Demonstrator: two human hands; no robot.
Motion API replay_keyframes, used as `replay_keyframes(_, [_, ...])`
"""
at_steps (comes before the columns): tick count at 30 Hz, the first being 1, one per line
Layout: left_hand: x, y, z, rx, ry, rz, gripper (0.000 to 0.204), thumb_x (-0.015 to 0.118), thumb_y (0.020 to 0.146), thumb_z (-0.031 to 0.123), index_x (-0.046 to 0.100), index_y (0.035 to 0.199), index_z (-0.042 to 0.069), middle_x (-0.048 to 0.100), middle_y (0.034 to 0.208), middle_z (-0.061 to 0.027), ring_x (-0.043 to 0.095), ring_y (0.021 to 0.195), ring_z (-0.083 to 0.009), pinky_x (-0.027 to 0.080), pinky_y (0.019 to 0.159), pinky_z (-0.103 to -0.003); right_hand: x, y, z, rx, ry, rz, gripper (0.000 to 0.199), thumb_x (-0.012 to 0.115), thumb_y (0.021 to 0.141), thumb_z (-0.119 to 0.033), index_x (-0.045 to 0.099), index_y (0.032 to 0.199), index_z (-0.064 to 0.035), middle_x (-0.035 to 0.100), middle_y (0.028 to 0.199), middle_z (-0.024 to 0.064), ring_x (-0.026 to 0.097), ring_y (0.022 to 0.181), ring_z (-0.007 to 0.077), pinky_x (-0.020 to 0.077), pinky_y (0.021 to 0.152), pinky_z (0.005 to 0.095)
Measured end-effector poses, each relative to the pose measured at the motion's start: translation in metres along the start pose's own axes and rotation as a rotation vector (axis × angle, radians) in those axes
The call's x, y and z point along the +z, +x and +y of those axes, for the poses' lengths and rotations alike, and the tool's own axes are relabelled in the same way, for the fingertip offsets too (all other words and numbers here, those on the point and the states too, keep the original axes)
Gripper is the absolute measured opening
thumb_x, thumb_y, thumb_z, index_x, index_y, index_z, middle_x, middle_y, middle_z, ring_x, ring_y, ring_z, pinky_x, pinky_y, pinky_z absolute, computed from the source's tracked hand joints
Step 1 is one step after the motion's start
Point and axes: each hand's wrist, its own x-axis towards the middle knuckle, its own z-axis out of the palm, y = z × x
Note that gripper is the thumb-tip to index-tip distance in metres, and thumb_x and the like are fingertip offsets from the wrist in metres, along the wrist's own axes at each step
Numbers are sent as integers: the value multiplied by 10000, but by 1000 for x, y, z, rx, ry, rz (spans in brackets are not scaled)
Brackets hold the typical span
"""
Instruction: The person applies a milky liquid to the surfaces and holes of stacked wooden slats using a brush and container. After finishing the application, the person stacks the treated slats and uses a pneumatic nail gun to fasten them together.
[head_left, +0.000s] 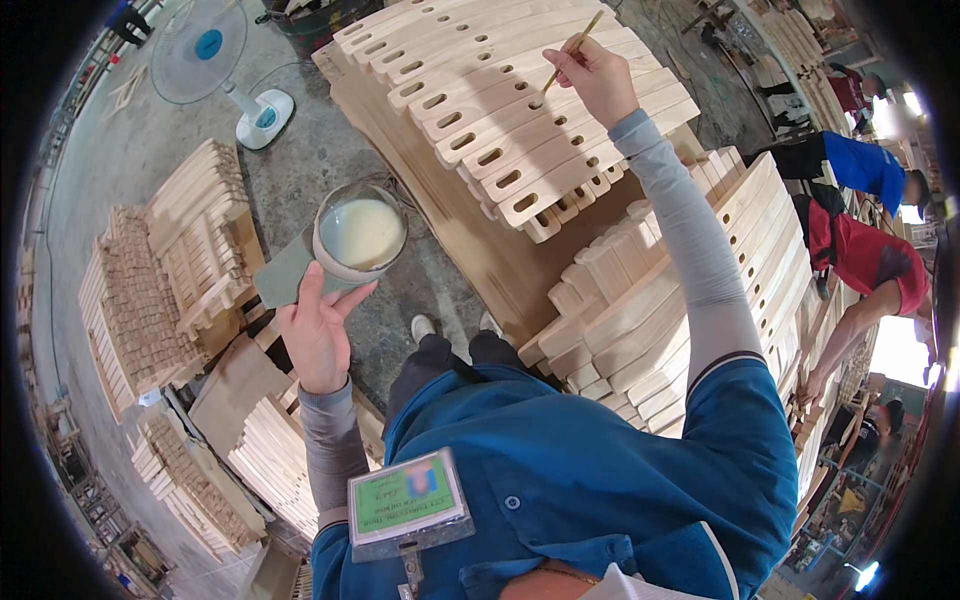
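My left hand grips a round cup of creamy white liquid. A flat grey-green piece sticks out between the cup and my fingers; whether it is part of the cup I cannot tell. My right hand pinches a thin brush-like stick. The stick slants down, its lower end at a small round hole in one of the pale wooden slats. These slats lie side by side in a stack, each with an oblong slot near its end and round holes further along.
Another stack of slats rises under my right forearm. Brown board lies beneath the slats. A standing fan and more wood stacks are at the left. At the right, a person in red leans toward the wood beside a person in blue.
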Motion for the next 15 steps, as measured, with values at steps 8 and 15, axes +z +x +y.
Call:
replay_keyframes(8, [-14,2,4,11,20,26,235,432,895,108,494,1074,-30,564,1030,-114,597,875,-256,551,692,-428,-1,5,-6,40,-43,15,227,640,784,-205,560,742,3,568,584,52,548,527,96,459,506,237])
replay_keyframes(15, [-17,3,5,34,-2,-1,223,420,898,102,520,1027,-51,576,1002,-120,600,866,-251,551,697,-428,-9,12,-7,118,-25,76,235,654,774,-209,575,755,11,572,594,43,555,525,83,470,491,223])
